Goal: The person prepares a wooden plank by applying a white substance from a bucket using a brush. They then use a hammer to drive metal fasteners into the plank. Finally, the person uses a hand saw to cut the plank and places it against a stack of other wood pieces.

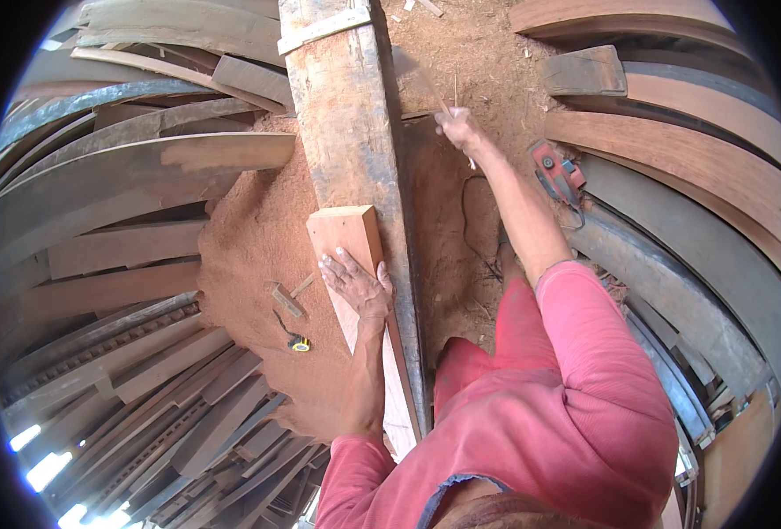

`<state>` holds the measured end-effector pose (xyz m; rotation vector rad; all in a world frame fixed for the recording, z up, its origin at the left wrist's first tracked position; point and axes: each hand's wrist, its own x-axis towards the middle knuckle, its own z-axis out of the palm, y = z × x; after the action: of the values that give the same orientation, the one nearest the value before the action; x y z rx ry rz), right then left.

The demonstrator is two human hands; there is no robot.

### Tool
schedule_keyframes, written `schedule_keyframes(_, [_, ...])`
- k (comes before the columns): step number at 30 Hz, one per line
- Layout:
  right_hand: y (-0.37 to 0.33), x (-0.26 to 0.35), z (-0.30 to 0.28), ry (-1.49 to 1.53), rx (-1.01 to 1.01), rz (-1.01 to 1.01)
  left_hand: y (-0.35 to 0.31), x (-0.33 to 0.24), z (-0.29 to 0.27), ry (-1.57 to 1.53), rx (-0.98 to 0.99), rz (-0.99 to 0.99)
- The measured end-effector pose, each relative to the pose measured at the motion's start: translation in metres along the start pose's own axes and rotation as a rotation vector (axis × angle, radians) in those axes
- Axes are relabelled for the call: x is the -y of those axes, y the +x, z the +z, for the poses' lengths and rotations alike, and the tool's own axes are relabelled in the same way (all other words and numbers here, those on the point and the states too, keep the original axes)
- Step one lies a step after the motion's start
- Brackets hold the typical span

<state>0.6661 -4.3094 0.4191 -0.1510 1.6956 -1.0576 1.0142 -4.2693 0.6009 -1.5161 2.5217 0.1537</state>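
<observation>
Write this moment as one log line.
left hand: on wooden plank; right hand: holding blurred tool; plank: on beam; tape measure: on sawdust

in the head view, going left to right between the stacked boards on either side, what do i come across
yellow-and-black tape measure → left hand, resting on a wooden piece → right hand, closed around a blurred tool → red power tool

The left hand (355,284) is laid on a squared timber (346,229) supported by a weathered beam (342,123); a blurred, slender tool (435,92) is held in the right hand (459,129).
</observation>
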Motion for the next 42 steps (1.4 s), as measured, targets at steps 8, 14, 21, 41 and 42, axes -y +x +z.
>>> schedule_keyframes(8, [-0.079,-0.243,-0.084,-0.415,-0.292,0.203,-0.002,0.005,0.008,0.085,-0.034,0.016])
schedule_keyframes(14, [-0.167,-0.289,-0.161,-0.466,-0.223,0.486,0.0,0.004,0.009,0.072,-0.04,0.041])
schedule_keyframes(21, [-0.209,-0.248,-0.204,-0.507,-0.419,0.559,-0.003,0.003,0.008,0.094,-0.058,0.051])
schedule_keyframes(41, [-0.437,-0.381,-0.152,-0.561,-0.464,0.518,-0.003,0.014,0.032,0.177,-0.192,0.021])
schedule_keyframes(42, [-0.447,-0.402,-0.141,-0.56,-0.368,0.509,-0.003,0.016,0.035,0.169,-0.196,0.012])
